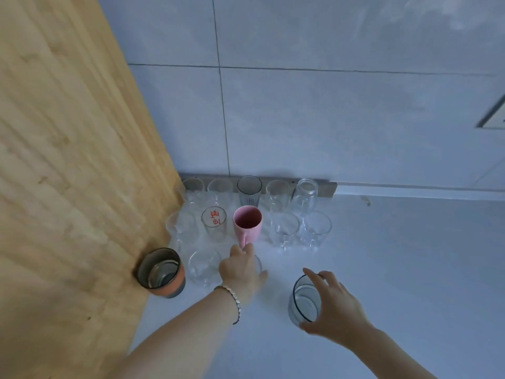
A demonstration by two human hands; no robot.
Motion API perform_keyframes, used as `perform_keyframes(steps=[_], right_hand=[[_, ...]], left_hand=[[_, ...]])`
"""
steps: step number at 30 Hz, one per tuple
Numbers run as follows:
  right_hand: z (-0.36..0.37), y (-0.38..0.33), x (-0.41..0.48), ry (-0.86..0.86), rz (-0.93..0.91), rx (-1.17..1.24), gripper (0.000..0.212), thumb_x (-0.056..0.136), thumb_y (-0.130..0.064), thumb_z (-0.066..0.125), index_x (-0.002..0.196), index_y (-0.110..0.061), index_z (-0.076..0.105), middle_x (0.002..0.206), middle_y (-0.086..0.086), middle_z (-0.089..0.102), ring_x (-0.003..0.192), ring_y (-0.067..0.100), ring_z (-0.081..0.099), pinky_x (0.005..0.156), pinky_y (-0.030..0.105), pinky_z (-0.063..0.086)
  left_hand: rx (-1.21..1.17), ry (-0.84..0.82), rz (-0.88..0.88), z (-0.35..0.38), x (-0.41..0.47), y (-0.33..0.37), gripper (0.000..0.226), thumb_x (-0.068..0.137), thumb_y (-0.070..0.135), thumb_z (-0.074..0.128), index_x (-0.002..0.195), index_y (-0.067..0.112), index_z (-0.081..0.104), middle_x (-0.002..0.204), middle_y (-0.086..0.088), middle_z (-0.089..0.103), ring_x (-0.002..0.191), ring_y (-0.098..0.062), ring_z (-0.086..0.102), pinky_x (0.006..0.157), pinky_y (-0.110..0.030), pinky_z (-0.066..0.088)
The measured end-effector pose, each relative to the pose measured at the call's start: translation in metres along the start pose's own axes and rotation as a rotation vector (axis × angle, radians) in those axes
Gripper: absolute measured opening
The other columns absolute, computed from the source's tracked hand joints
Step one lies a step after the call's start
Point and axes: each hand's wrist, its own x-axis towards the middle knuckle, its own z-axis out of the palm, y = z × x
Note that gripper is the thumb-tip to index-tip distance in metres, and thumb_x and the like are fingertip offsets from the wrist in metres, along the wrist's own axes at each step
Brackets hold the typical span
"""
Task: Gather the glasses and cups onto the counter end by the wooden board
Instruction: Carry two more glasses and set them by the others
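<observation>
Gripping dark-rimmed glass (pixel 303 302) in right hand (pixel 337 310), left hand (pixel 240 270) curled round clear glass (pixel 258 264)

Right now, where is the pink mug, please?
Head view, centre: the pink mug stands between the red-printed glass on its left and a clear glass, just beyond the left hand.

One pink mug (pixel 247 228), one orange-banded cup (pixel 164 280), one jar (pixel 306 194) and ten glasses (pixel 284 231) are counted around the left hand (pixel 240 272), and one tinted glass (pixel 302 303) in the right hand (pixel 336 307).
</observation>
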Motion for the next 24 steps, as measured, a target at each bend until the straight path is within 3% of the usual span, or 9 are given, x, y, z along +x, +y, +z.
perform_keyframes(steps=[7, 11, 17, 24], right_hand=[[0.005, -0.014, 0.017, 0.043, 0.152, 0.034, 0.101, 0.067, -0.045, 0.072, 0.148, -0.036, 0.013, 0.145, -0.005, 0.028, 0.130, 0.018, 0.040, 0.099, 0.028, 0.042], [0.008, -0.026, 0.040, 0.081, 0.196, 0.065, 0.101, 0.068, -0.044, 0.073, 0.148, -0.033, 0.014, 0.144, -0.003, 0.028, 0.128, 0.021, 0.042, 0.098, 0.030, 0.044], [0.017, -0.039, 0.069, 0.072, 0.209, 0.070, 0.101, 0.068, -0.042, 0.073, 0.148, -0.031, 0.013, 0.144, 0.002, 0.028, 0.125, 0.025, 0.042, 0.099, 0.033, 0.044], [0.023, -0.033, 0.059, 0.110, 0.258, 0.223, 0.118, 0.072, -0.048, 0.074, 0.151, -0.014, -0.008, 0.150, 0.003, 0.020, 0.136, 0.022, 0.036, 0.101, 0.033, 0.042]], left_hand=[[0.030, -0.048, 0.075, 0.009, 0.019, -0.010, 0.080, 0.081, 0.060, 0.052, 0.140, 0.013, 0.025, 0.136, -0.010, 0.037, 0.108, -0.025, 0.056, 0.075, -0.030, 0.046], [-0.065, -0.157, 0.159, 0.010, 0.016, -0.025, 0.093, 0.078, 0.056, 0.059, 0.147, 0.018, 0.011, 0.140, -0.011, 0.031, 0.110, -0.031, 0.058, 0.085, -0.036, 0.049], [-0.169, -0.121, 0.187, 0.014, 0.013, -0.038, 0.098, 0.079, 0.050, 0.062, 0.150, 0.021, 0.000, 0.131, -0.008, 0.039, 0.112, -0.031, 0.056, 0.087, -0.038, 0.051], [-0.046, -0.070, 0.192, 0.013, 0.008, -0.032, 0.097, 0.081, 0.056, 0.056, 0.150, 0.019, -0.001, 0.130, -0.008, 0.040, 0.109, -0.029, 0.057, 0.082, -0.036, 0.052]])
